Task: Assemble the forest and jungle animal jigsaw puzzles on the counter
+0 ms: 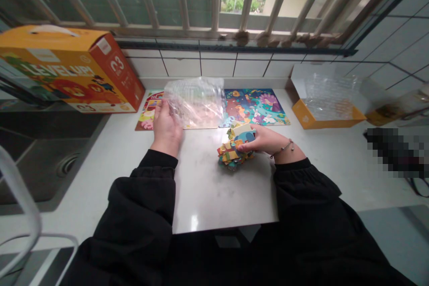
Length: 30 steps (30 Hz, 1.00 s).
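Note:
My left hand [167, 127] holds a clear plastic bag [197, 100] at its left edge. Through the bag, part of a colourful picture board beneath shows. On the counter before me, my right hand [263, 139] grips some jigsaw puzzle pieces [246, 134] at the edge of a small heap of them. To the right of the bag lies a dark blue picture board [256, 106] with animals on it. A red and yellow picture board [145, 118] pokes out left of the bag, partly covered by my left hand.
A large orange carry box [117, 71] stands at the back left beside a dark sink [36, 165]. At the right, an open box [321, 120] holds clear plastic packaging [330, 94]. A blurred dark item [395, 152] lies farther right. Window bars [181, 0] rise behind the counter.

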### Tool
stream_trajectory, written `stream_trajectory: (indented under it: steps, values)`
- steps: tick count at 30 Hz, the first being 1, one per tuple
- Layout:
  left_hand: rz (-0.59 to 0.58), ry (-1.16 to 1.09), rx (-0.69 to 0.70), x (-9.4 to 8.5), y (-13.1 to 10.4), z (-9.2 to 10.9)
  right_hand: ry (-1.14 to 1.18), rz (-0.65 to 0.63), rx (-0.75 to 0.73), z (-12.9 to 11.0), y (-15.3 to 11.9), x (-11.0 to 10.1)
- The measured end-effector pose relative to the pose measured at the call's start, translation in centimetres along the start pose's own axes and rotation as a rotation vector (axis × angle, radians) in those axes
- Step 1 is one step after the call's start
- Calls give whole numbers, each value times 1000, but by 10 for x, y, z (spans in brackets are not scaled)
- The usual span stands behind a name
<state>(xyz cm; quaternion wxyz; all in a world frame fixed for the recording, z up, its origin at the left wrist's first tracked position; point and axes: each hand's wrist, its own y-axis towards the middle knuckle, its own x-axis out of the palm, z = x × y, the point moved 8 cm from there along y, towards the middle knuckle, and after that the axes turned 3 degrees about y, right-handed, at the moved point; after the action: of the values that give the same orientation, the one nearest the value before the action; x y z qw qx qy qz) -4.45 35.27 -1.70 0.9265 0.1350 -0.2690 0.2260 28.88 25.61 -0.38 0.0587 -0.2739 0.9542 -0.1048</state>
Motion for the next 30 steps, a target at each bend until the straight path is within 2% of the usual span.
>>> stream_trajectory:
  steps: [3,7,9,11,14,16,18,20,24,30]
  values:
    - [1,141,35,0,-1,-4,-17,-29,-8,-3,1,5]
    - [-98,502,52,10,-10,-9,-32,-24,-21,-5,2,6]
    - [-112,756,140,14,-17,0,-35,-18,-26,-6,3,6]
    - [-133,984,315,25,-28,19,-37,-14,-29,-6,3,6]
    - [-291,1136,535,52,-52,39,-37,1,-35,-6,3,5]
    - [-423,1195,584,69,-67,39,-37,12,-42,-6,3,4]
    - [-480,1304,564,76,-75,33,-40,25,-49,-7,3,4]
    - [-474,1435,491,74,-75,24,-42,33,-51,-7,4,4]
    - [-394,1583,352,57,-65,14,-34,21,-59,-6,7,10]
    - [-252,1504,325,34,-52,13,-59,22,-93,-4,9,13]
